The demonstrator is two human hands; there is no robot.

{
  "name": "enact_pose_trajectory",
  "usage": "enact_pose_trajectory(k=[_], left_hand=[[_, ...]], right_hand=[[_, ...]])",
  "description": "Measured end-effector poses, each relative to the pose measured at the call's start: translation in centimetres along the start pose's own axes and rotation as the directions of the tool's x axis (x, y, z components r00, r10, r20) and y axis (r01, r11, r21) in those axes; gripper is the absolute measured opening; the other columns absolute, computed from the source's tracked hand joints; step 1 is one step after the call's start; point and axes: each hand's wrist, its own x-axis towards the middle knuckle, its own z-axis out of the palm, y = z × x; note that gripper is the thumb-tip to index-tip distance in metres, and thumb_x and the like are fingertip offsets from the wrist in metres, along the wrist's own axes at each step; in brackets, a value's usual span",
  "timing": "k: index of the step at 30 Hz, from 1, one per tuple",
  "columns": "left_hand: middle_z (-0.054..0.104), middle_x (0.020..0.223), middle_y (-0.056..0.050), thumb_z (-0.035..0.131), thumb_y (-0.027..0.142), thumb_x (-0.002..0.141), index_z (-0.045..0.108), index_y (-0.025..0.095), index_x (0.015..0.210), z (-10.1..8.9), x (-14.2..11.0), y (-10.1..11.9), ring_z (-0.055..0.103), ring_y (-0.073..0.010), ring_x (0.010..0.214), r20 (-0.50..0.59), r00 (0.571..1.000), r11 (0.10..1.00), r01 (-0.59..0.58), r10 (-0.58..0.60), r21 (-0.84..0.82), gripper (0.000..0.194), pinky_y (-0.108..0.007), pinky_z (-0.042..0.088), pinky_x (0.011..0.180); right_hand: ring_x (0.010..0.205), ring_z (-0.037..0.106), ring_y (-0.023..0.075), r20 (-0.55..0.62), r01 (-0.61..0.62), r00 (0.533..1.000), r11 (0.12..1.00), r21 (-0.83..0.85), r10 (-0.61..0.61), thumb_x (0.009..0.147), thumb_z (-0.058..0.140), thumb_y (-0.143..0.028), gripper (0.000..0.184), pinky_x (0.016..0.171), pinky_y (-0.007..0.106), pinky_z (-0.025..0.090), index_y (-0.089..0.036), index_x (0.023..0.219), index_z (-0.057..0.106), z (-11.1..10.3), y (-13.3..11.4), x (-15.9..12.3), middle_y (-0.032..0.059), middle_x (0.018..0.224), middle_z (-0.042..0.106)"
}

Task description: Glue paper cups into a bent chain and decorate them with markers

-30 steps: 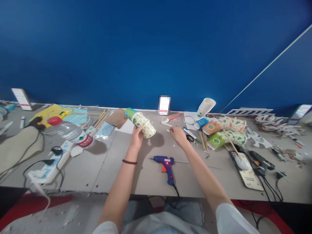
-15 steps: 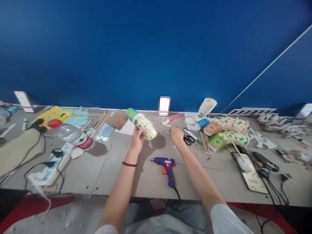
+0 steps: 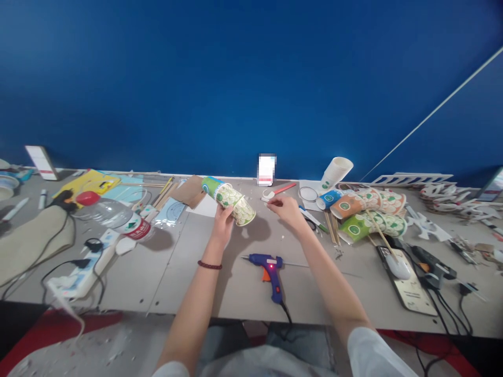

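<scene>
My left hand [image 3: 222, 224] grips a row of joined paper cups [image 3: 229, 199], green patterned with a blue-green end, held on its side above the grey table [image 3: 188, 272]. My right hand [image 3: 286, 210] hovers just right of the cups, fingers pinched on a small white piece that I cannot make out. A blue hot glue gun [image 3: 268, 267] with a red light lies on the table below both hands, nozzle pointing left.
Right of my hands lie scissors [image 3: 310, 222], wooden sticks, a pile of coloured paper cups [image 3: 365, 212] and a white cup [image 3: 335, 172]. A plastic water bottle [image 3: 113, 214], a power strip [image 3: 80, 272] and cables sit at left. A red-handled tool [image 3: 278, 190] lies near the blue wall.
My right hand has lifted off the table with a small white piece and moved up toward the cups. My left hand has kept the cups nearly still.
</scene>
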Motion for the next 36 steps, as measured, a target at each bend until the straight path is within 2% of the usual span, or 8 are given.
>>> enact_pose_trajectory(k=[2, 4, 5, 7, 14, 22, 30, 36], left_hand=[[0.059, 0.13, -0.006, 0.071, 0.033, 0.073, 0.051, 0.028, 0.13, 0.2, -0.1, 0.0, 0.051, -0.0255, 0.125, 0.013, 1.0, 1.0, 0.008, -0.008, -0.015, 0.06, -0.039, 0.042, 0.103], [0.061, 0.127, -0.007, 0.073, 0.033, 0.071, 0.051, 0.028, 0.13, 0.4, -0.2, 0.0, 0.054, -0.0258, 0.121, 0.01, 1.0, 0.999, 0.024, -0.024, -0.031, 0.064, -0.04, 0.043, 0.101], [0.062, 0.126, -0.006, 0.074, 0.033, 0.069, 0.051, 0.029, 0.13, 0.6, -0.3, 0.0, 0.055, -0.0255, 0.12, 0.005, 1.0, 0.999, 0.03, -0.03, -0.034, 0.065, -0.04, 0.043, 0.1], [0.063, 0.124, -0.006, 0.077, 0.032, 0.067, 0.05, 0.03, 0.131, 0.8, -0.4, -0.1, 0.057, -0.0249, 0.118, 0.0, 0.999, 0.999, 0.041, -0.041, -0.034, 0.069, -0.039, 0.044, 0.099], [0.064, 0.122, -0.006, 0.078, 0.032, 0.067, 0.047, 0.031, 0.134, 1.0, -0.7, -0.3, 0.059, -0.0266, 0.115, 0.03, 0.998, 0.998, 0.057, -0.056, -0.021, 0.074, -0.042, 0.044, 0.098], [0.067, 0.116, -0.007, 0.083, 0.034, 0.061, 0.052, 0.027, 0.127, 0.7, -0.7, -0.9, 0.062, -0.027, 0.109, 0.029, 0.996, 0.997, 0.081, -0.081, 0.011, 0.073, -0.044, 0.045, 0.098], [0.068, 0.113, -0.005, 0.083, 0.033, 0.062, 0.053, 0.028, 0.125, 0.6, -0.6, -0.9, 0.063, -0.0242, 0.106, 0.037, 0.997, 0.996, 0.072, -0.074, 0.043, 0.07, -0.04, 0.047, 0.095], [0.067, 0.114, -0.007, 0.083, 0.035, 0.06, 0.052, 0.027, 0.126, 0.3, -0.5, -1.4, 0.062, -0.0263, 0.11, 0.015, 0.999, 0.996, 0.044, -0.046, 0.078, 0.073, -0.043, 0.044, 0.099]], right_hand=[[0.074, 0.067, 0.0163, 0.021, -0.002, 1.0, 0.97, 0.245, -0.004, 0.076, 0.064, -0.035, 0.02, 0.072, 0.028, 0.051, -0.018, 0.084, 0.07, -0.2, -0.7, -0.3, 0.0036, 0.08, 0.073], [0.07, 0.065, 0.0156, 0.069, -0.031, 0.998, 0.867, 0.497, -0.004, 0.07, 0.07, -0.036, 0.021, 0.071, 0.03, 0.052, -0.017, 0.079, 0.07, -0.1, -1.4, -0.7, 0.0037, 0.077, 0.072], [0.07, 0.065, 0.0153, 0.095, -0.05, 0.995, 0.814, 0.579, -0.007, 0.067, 0.073, -0.035, 0.021, 0.072, 0.031, 0.053, -0.017, 0.077, 0.069, 0.0, -1.7, -1.0, 0.0036, 0.076, 0.071], [0.07, 0.064, 0.0146, 0.128, -0.076, 0.992, 0.762, 0.643, -0.009, 0.064, 0.076, -0.035, 0.022, 0.075, 0.032, 0.052, -0.017, 0.074, 0.069, 0.1, -2.3, -1.3, 0.0029, 0.074, 0.07], [0.071, 0.063, 0.0146, 0.143, -0.099, 0.99, 0.725, 0.682, 0.001, 0.06, 0.079, -0.036, 0.025, 0.072, 0.029, 0.048, -0.017, 0.072, 0.071, 0.7, -3.1, -1.8, 0.0022, 0.073, 0.07], [0.069, 0.063, 0.0157, 0.087, -0.068, 0.996, 0.777, 0.626, 0.017, 0.062, 0.075, -0.035, 0.021, 0.066, 0.028, 0.048, -0.016, 0.07, 0.069, 1.1, -3.4, -2.1, 0.0031, 0.073, 0.071], [0.069, 0.063, 0.0161, 0.107, -0.074, 0.994, 0.802, 0.592, 0.013, 0.064, 0.073, -0.036, 0.022, 0.064, 0.028, 0.048, -0.015, 0.071, 0.068, 1.0, -3.4, -2.2, 0.0035, 0.073, 0.07], [0.069, 0.062, 0.0158, 0.099, -0.05, 0.995, 0.825, 0.562, -0.008, 0.067, 0.071, -0.033, 0.019, 0.067, 0.029, 0.048, -0.015, 0.073, 0.069, 0.8, -3.6, -2.4, 0.0035, 0.074, 0.07]])
